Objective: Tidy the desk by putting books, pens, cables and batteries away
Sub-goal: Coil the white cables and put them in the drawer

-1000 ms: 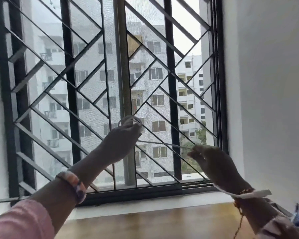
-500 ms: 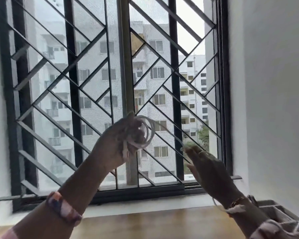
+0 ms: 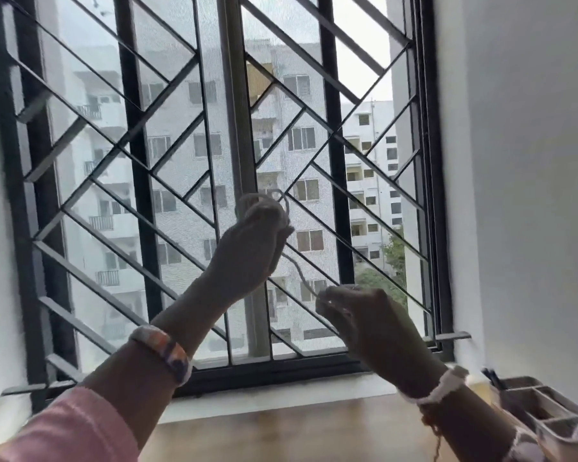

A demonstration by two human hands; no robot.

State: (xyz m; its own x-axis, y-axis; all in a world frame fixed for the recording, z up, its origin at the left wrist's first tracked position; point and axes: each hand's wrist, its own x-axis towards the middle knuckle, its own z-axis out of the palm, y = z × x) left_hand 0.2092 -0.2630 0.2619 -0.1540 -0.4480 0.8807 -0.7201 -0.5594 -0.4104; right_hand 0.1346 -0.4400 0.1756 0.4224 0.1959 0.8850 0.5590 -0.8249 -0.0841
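Since half a second ago the right hand has dropped and curled in on the loose strand, where before its fingers were spread and reaching, and the coil in the left hand has tightened from a wide hoop into a smaller bundle. That reads as another turn of winding laid on, so the cable is close to being a neat bundle ready to stow.

The left hand (image 3: 247, 251), raised in front of the window grille (image 3: 141, 168), grips the white cable (image 3: 271, 203), whose loops stand up above its curled fingers. From there a single strand hangs down and right to the right hand (image 3: 357, 315), which pinches it between fingertips, more cable trailing round that wrist. At the far right a compartmented desk organiser (image 3: 541, 408) sits on the wooden desk (image 3: 281, 435), the likely place for the finished coil.
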